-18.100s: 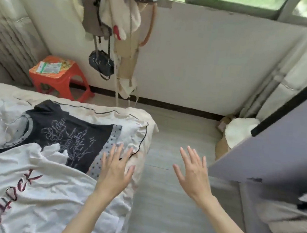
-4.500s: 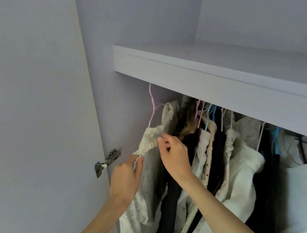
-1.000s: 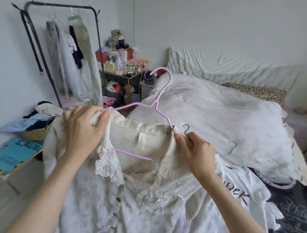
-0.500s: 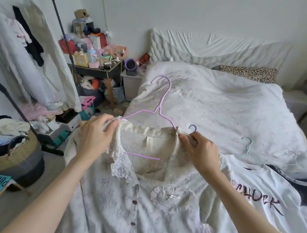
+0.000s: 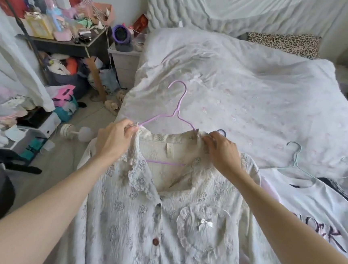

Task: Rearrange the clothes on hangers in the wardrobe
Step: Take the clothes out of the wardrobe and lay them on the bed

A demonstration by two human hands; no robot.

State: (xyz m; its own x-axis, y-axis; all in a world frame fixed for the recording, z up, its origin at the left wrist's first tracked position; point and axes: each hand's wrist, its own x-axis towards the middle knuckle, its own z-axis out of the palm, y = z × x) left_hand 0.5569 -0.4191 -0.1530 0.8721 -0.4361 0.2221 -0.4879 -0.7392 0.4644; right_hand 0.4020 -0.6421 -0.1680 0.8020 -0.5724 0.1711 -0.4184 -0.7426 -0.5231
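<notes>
Premises are presenting as a home bedroom. A bed [image 5: 256, 92] with a rumpled white duvet [image 5: 245, 100] and a leopard-print pillow [image 5: 284, 43] is filling the right side. A cluttered dark shelf unit [image 5: 71, 45] of boxes and toiletries is standing beside a small nightstand [image 5: 125, 64]; slippers [image 5: 113, 105] are lying on the floor

Cream blouse [image 5: 131, 223], grey floral print, brown button [image 5: 155, 241]; lilac hanger [image 5: 175, 113]; white duvet [image 5: 245, 100], pink sprigs; leopard-print pillow [image 5: 284, 43]; pale-blue hanger [image 5: 294, 161].

head camera, looking forward-down, close over bed [image 5: 256, 92].
</notes>
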